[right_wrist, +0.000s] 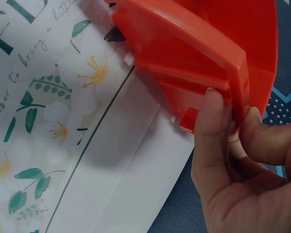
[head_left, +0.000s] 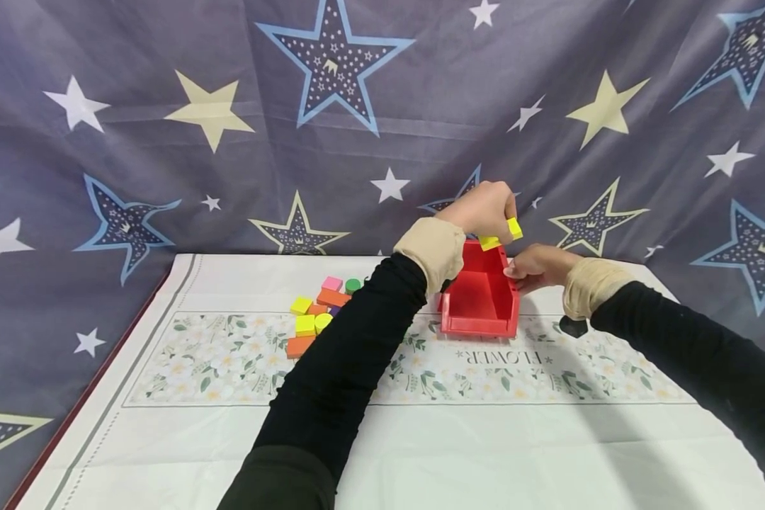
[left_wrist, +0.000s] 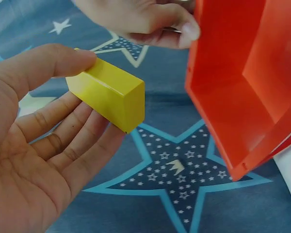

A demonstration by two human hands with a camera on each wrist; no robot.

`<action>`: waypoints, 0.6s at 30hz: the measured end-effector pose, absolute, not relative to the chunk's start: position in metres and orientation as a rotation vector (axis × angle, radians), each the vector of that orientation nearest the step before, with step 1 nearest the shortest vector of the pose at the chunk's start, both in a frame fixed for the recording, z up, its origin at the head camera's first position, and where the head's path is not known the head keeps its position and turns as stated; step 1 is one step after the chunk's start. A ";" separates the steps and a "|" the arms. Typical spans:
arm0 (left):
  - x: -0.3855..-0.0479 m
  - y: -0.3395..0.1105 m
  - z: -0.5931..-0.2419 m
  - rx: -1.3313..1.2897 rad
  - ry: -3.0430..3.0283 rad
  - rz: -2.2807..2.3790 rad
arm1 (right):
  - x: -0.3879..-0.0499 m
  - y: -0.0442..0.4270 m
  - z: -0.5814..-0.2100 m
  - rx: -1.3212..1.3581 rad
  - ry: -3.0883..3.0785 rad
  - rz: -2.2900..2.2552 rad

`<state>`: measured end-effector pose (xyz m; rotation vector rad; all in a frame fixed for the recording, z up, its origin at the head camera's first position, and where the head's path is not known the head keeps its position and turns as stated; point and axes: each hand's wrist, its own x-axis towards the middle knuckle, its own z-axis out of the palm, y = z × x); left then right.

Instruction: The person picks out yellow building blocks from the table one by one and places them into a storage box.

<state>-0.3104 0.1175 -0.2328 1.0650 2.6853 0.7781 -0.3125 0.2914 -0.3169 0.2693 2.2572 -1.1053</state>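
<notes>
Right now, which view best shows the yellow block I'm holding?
The left wrist view: the yellow block is large, three faces visible. The head view shows it small, partly behind the left hand; the right wrist view, not at all.

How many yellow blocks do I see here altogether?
4 visible: a rectangular block in the left hand; on the tablecloth, a back block, a front block and a round block beside it. The left arm may hide more.
</notes>
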 end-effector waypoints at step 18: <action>-0.316 0.143 -0.252 0.781 2.834 0.666 | -0.312 0.293 -0.319 0.252 2.248 -1.125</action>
